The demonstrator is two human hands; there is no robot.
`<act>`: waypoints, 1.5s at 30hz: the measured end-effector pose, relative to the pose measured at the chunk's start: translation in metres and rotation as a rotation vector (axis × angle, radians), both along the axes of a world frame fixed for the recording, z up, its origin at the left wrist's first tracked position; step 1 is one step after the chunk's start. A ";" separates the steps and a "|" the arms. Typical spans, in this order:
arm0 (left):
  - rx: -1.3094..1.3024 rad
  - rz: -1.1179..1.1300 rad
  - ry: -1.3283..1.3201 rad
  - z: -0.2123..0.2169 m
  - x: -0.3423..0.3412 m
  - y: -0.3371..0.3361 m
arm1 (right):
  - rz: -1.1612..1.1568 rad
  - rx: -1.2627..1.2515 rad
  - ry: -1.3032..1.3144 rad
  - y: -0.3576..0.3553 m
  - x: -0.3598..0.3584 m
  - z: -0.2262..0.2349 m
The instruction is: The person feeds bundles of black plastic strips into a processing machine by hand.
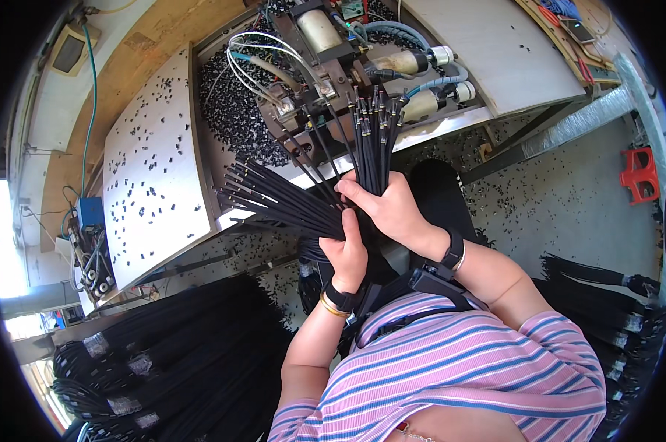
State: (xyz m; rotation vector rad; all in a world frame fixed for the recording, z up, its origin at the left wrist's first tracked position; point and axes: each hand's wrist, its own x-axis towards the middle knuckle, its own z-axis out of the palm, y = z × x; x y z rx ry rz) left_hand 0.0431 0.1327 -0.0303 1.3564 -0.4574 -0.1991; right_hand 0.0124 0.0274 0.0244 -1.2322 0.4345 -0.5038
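My left hand [347, 254] is closed on a fanned bundle of thin black cables [277, 197], whose pale-tipped ends spread toward the left. Beside it, my right hand [392, 210] grips a second, more upright bundle of black cables [372, 140] with small shiny tips. Between the two bundles, a few single cables [319, 144] slant up to the front of a bench machine [314, 33] with metal cylinders. Their lower lengths are hidden behind my hands. I cannot tell which hand holds these single cables.
Black scraps [237, 110] heap around the machine and lie over the left white board [152, 158] and the floor. Tied cable bundles [185, 353] stand at lower left, others [598, 317] at right. A red stool [638, 177] is at far right.
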 end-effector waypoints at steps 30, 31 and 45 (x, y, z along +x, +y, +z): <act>0.009 -0.005 -0.047 -0.001 0.002 0.001 | -0.056 -0.018 -0.018 0.004 -0.002 -0.005; 0.009 -0.006 -0.047 0.001 0.004 0.000 | -0.061 -0.036 -0.025 0.002 0.002 -0.004; 0.009 -0.007 -0.012 0.005 0.014 -0.003 | -0.065 -0.025 0.010 -0.003 0.020 -0.008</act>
